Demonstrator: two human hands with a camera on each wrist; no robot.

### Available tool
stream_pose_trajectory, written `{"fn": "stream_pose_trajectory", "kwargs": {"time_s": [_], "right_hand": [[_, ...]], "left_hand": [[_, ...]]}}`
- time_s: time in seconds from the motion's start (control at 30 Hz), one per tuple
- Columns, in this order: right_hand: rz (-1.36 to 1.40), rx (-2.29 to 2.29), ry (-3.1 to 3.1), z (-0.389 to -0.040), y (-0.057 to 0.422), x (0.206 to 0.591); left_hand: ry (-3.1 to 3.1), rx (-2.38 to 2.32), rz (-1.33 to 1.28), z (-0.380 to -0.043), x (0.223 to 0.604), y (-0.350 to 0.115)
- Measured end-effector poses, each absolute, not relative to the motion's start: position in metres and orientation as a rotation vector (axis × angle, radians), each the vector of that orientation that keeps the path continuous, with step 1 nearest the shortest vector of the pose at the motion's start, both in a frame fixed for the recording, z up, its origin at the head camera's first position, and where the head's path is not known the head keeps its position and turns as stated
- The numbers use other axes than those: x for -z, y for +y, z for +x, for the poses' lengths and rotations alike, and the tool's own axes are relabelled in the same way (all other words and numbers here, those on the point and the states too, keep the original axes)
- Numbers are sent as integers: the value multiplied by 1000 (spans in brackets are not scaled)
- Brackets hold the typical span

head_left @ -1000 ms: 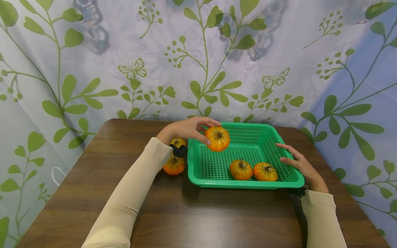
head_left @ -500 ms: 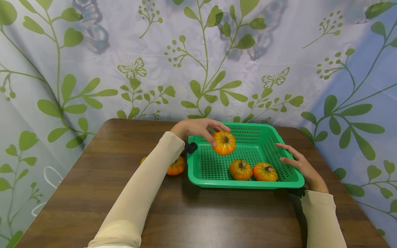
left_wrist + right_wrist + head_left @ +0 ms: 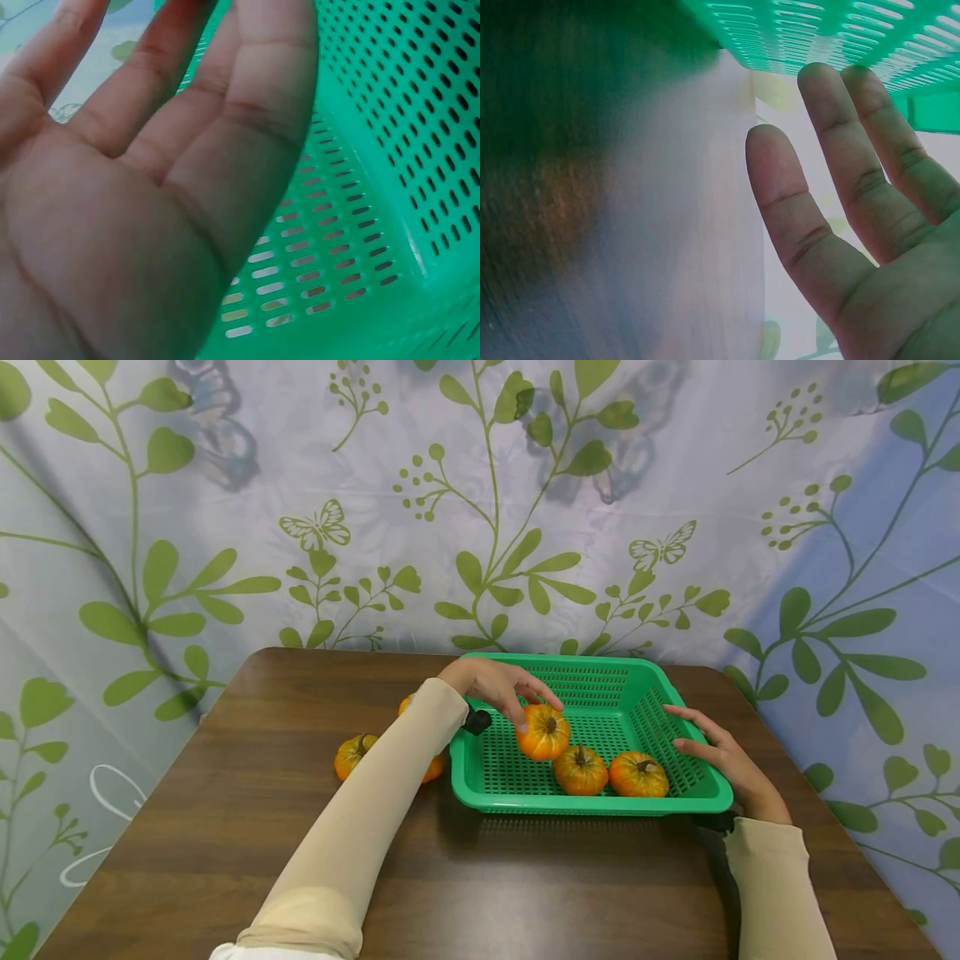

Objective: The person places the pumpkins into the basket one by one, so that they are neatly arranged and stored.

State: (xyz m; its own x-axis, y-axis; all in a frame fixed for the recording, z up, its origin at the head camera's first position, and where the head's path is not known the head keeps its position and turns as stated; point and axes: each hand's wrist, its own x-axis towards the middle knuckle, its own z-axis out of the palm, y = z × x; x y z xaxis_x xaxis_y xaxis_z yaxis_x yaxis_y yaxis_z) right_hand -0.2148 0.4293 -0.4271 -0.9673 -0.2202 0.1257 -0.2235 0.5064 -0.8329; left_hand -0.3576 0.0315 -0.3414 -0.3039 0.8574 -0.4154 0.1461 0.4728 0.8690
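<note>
A small orange pumpkin (image 3: 543, 732) is low inside the green basket (image 3: 592, 805), left of two other small pumpkins, one in the middle (image 3: 581, 771) and one on the right (image 3: 638, 775). My left hand (image 3: 498, 685) reaches over the basket's left side and holds that pumpkin between thumb and fingers. In the left wrist view the palm (image 3: 105, 247) hides the pumpkin. At the right rim my right hand (image 3: 738, 772) lies along the basket, thumb and a finger over the edge. The right wrist view has several straight fingers (image 3: 840, 127) beside the perforated wall.
Left of the basket, more pumpkins sit on the brown wooden table (image 3: 525, 893); one small pumpkin (image 3: 352, 755) shows, others are partly behind the left sleeve (image 3: 375, 818). A leaf-patterned curtain (image 3: 420, 527) hangs behind the table. A white cord-like line (image 3: 112, 793) shows at left.
My left hand has carried the pumpkin right and then down into the basket, near the middle pumpkin. The left forearm has shifted right, uncovering a pumpkin on the table. My right hand stays put.
</note>
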Motion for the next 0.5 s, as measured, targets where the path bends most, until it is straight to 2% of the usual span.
{"fn": "stream_pose_trajectory", "kwargs": {"time_s": [0.5], "right_hand": [[370,-1544,-2737,-215,429,427]], "left_hand": [[1796,-792,739,-359,355,43]]}}
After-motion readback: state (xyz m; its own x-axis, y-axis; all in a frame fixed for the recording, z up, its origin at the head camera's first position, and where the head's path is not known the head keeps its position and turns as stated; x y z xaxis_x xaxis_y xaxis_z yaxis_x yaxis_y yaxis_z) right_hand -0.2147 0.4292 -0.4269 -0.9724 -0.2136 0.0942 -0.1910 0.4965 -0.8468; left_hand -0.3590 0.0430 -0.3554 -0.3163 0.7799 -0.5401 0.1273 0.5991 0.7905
